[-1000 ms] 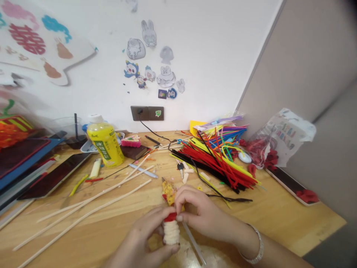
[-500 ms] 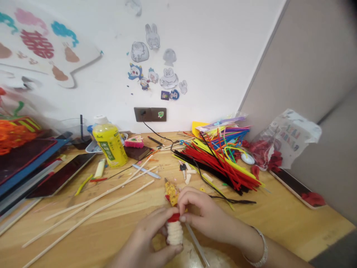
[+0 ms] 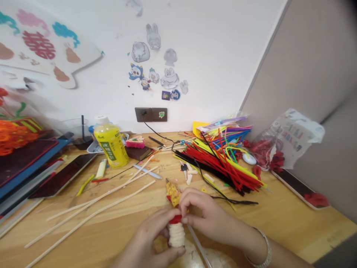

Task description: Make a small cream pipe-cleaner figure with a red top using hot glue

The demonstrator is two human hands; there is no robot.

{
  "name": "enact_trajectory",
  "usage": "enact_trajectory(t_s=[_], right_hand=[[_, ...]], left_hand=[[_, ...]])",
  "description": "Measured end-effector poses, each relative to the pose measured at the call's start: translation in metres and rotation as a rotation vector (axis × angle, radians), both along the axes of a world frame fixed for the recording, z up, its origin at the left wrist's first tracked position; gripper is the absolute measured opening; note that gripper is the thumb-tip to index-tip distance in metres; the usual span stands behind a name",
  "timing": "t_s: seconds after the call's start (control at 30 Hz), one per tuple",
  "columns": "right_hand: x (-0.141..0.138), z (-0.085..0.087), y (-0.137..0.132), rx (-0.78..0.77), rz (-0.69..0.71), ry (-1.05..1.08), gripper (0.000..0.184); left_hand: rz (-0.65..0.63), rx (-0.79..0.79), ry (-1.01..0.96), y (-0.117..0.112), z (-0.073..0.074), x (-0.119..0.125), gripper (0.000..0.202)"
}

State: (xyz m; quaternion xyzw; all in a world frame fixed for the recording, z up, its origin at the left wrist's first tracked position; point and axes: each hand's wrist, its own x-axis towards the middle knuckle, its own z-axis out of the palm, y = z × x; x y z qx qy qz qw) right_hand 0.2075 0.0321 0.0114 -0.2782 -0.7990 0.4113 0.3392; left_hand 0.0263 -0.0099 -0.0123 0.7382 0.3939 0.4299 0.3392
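Observation:
Both my hands work on a small pipe-cleaner figure [image 3: 175, 232] on a stick, near the front of the wooden table [image 3: 281, 216]. The figure has a cream coiled body, a red band above it and a yellow tip [image 3: 172, 191] pointing away from me. My left hand [image 3: 152, 242] wraps round the cream body from below and the left. My right hand [image 3: 203, 214], with a bracelet at the wrist, pinches the red band with bent fingers.
A heap of coloured pipe cleaners [image 3: 223, 156] lies to the right, a black one [image 3: 234, 201] beside my right hand. Several long wooden sticks [image 3: 92, 206] lie to the left. A yellow drink bottle [image 3: 111, 143], a tablet [image 3: 60, 178], a plastic bag [image 3: 290, 137] stand around.
The view has drifted slightly, so everything sits a little right of before. My hands keep their hold on the figure with only small finger shifts at the red band.

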Motion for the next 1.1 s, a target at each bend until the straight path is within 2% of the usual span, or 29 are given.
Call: enact_trajectory(t_s=[0.4, 0.57, 0.87, 0.97, 1.1], right_hand=[[0.000, 0.002, -0.002, 0.087, 0.000, -0.037, 0.015], [0.000, 0.001, -0.001, 0.067, -0.001, -0.024, 0.014], [0.000, 0.004, 0.002, 0.126, -0.060, -0.080, 0.011], [0.001, 0.006, 0.004, 0.108, -0.060, -0.042, 0.009], [0.007, 0.002, 0.011, 0.096, -0.124, 0.087, 0.016]], left_hand=[[0.032, -0.045, 0.049, 0.000, 0.004, 0.001, 0.046], [0.035, -0.062, 0.062, 0.001, 0.006, 0.001, 0.046], [-0.021, -0.176, 0.042, 0.013, -0.005, -0.010, 0.045], [-0.046, -0.267, -0.035, 0.016, -0.006, -0.012, 0.047], [-0.063, -0.405, -0.229, 0.016, -0.006, -0.011, 0.042]])
